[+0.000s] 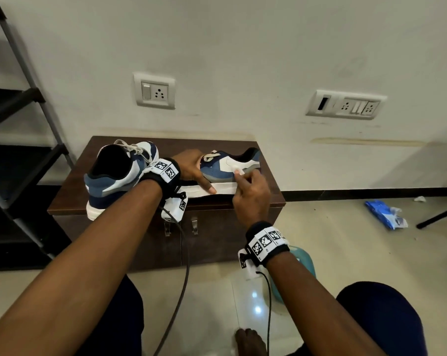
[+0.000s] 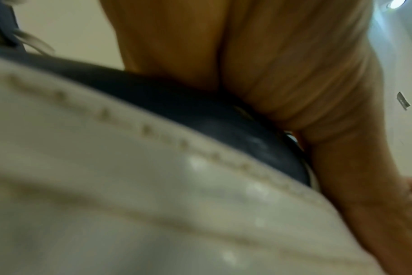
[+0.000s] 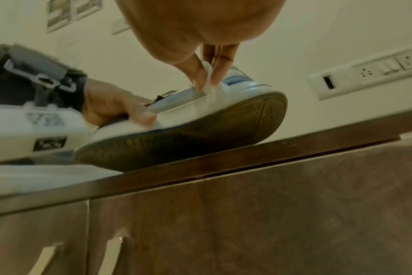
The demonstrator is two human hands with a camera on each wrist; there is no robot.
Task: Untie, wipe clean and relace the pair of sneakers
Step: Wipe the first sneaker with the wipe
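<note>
Sneakers are at the wiping stage. The right hand (image 1: 250, 199) pinches a small white wipe (image 1: 239, 171) between thumb and fingertips against the side of the tilted sneaker (image 1: 228, 167). The left hand (image 1: 191, 170) grips that shoe at its toe end, thumb along the white sole edge, holding it tipped on the bench (image 1: 70, 191). To wipe well, I judge, keep the left grip firm so the shoe cannot rock, and draw the wipe along the panel in short strokes, turning it as it soils. Just beside the left wrist stands the second sneaker (image 1: 117, 176), heel toward the person, its laces apparently still in.
</note>
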